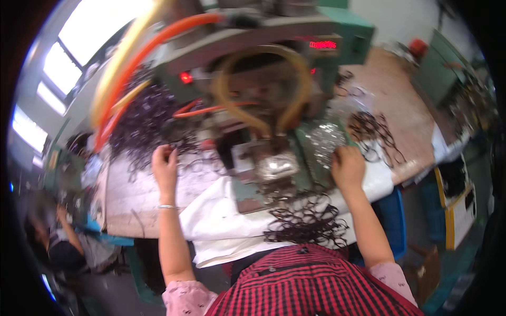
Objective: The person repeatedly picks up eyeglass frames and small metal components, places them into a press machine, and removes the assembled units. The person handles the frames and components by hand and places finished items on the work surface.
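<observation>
My left hand [165, 164] is over the left of the table, at the near edge of a large heap of dark, thin looped pieces [142, 113]. Its fingers are curled together; what they hold, if anything, cannot be made out. My right hand [349, 167] is right of the machine's green base [308, 181], beside a pile of shiny clear pieces [324, 138]. Its fingertips are drawn together and partly hidden. Between my hands stands the machine head with a yellow hose loop [305, 87] above a small shiny block [276, 166]. More dark looped pieces [308, 221] lie in front of me.
White cloth [216, 210] covers the table's front. Brownish looped pieces [374, 134] lie at the right. An orange hose [184, 22] arches over the left. A blue bin [395, 224] stands below the table's right edge. Another person [68, 245] sits at the far left.
</observation>
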Motion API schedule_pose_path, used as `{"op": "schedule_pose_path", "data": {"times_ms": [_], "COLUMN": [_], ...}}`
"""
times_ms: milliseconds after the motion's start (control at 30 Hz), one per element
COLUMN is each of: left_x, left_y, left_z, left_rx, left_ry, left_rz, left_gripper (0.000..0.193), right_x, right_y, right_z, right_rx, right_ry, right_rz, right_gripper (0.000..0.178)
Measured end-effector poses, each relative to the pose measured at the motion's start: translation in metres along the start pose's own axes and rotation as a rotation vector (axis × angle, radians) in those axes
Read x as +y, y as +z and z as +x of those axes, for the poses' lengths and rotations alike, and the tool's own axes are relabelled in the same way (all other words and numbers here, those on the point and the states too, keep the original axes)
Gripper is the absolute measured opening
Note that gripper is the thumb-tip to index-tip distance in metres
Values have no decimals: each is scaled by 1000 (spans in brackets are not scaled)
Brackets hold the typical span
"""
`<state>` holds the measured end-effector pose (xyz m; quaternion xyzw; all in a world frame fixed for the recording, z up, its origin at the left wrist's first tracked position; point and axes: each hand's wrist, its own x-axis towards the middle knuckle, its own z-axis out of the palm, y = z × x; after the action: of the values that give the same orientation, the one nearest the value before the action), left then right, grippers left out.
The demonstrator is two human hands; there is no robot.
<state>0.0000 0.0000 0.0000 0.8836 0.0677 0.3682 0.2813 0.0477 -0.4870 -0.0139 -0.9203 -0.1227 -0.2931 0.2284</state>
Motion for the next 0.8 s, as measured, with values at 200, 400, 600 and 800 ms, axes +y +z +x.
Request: {"op": "schedule_pose_path", "data": {"times_ms": [200, 400, 600, 800], "left_x": [75, 54, 92, 163], "left_y": [-19, -4, -5, -28], "left_z": [-48, -93, -102, -64], "left_rx": [295, 167, 249, 214], "left_ry": [-419, -598, -615, -281], "left_rz": [-635, -761, -877, -1083], "left_gripper": [6, 11, 9, 10], "right_x": [-10, 10, 12, -19], "right_y": [-7, 7, 4, -31], "right_z": [-3, -20, -12, 11], "right_rx": [13, -85, -170, -64], "right_ry": [36, 177, 257, 290], "right_rz": [209, 438, 560, 879], "right_gripper": [9, 12, 14, 12]}}
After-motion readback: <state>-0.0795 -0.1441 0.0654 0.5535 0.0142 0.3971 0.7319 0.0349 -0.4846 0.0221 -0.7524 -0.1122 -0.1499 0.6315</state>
